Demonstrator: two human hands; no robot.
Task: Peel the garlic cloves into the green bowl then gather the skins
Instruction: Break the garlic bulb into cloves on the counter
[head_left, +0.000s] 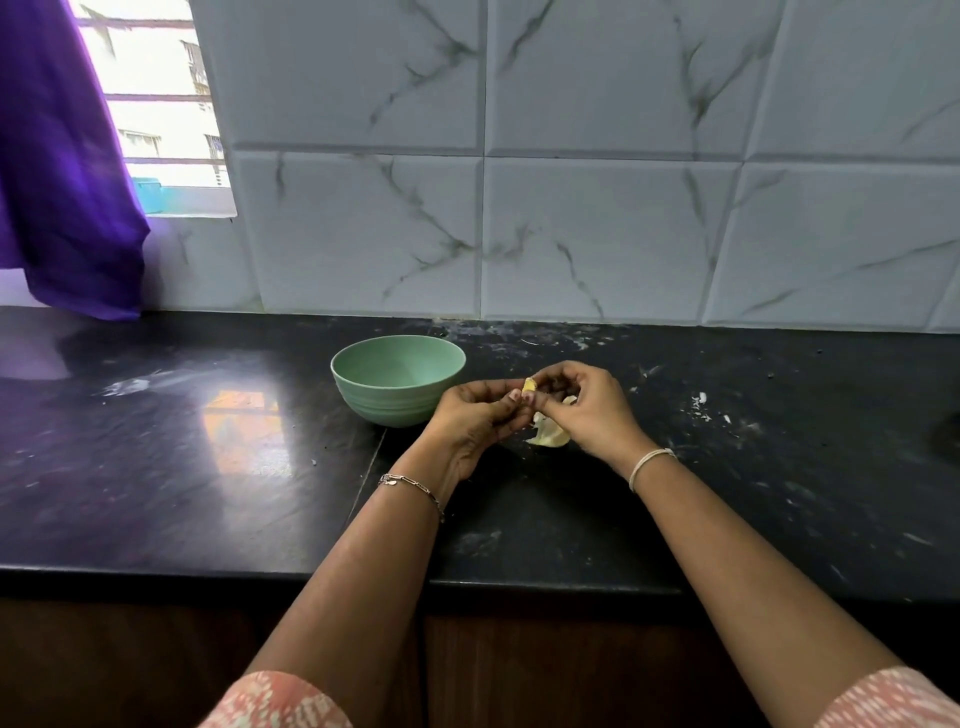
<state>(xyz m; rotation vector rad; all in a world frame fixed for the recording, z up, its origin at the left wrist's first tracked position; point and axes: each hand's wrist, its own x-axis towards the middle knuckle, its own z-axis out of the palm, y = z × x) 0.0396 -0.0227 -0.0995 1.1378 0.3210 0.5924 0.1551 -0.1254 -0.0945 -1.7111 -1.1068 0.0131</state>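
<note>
Marble-veined wall tiles (597, 156) rise behind a black stone countertop (208, 467), with a purple curtain (57, 171) hanging at far left. A green bowl (384, 402) stands upright on the counter, just left of a person's hands. The left hand (475, 421) and right hand (592, 410) meet fingertip to fingertip, both pinching a yellowish garlic clove (529, 385). Pale garlic skin (548, 434) shows just below them; small white scraps (701, 402) lie farther right.

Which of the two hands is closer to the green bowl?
The left hand, wearing the chain bracelet, is just beside the green bowl. The right hand, with the pale thread band, is farther away. Both pinch the garlic clove.
</note>
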